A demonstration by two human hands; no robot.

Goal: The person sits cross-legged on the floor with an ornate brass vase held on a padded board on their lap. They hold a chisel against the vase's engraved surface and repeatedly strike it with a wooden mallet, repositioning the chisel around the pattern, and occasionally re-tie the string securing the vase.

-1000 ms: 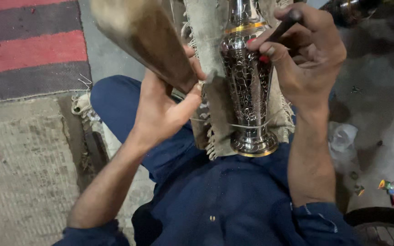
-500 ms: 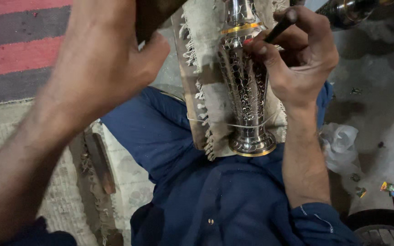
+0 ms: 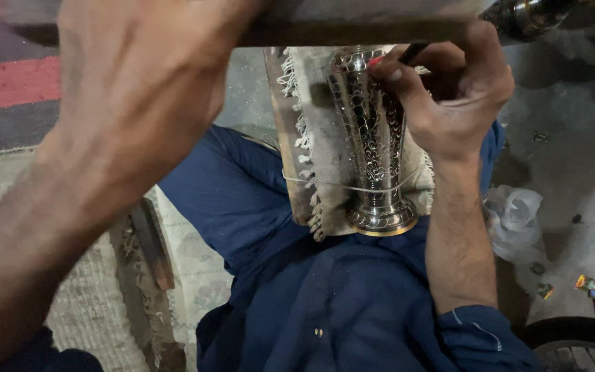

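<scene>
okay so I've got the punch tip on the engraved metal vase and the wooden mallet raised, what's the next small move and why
Probably a short, controlled tap of the wooden mallet down onto the punch. The left hand holds the mallet raised above it, while the right hand pinches the punch with its tip against the vase, which lies on a fringed cloth tied with string.

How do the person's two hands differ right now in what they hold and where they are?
The left hand is raised close to the camera, gripping a thick wooden mallet-like bar across the top of the view; the right hand sits lower, against the engraved silver metal vase. The left uses a full-fist grip; the right pinches a thin dark tool in its fingertips. The left looks large and blurred, the right sharp. Both are bare.
</scene>
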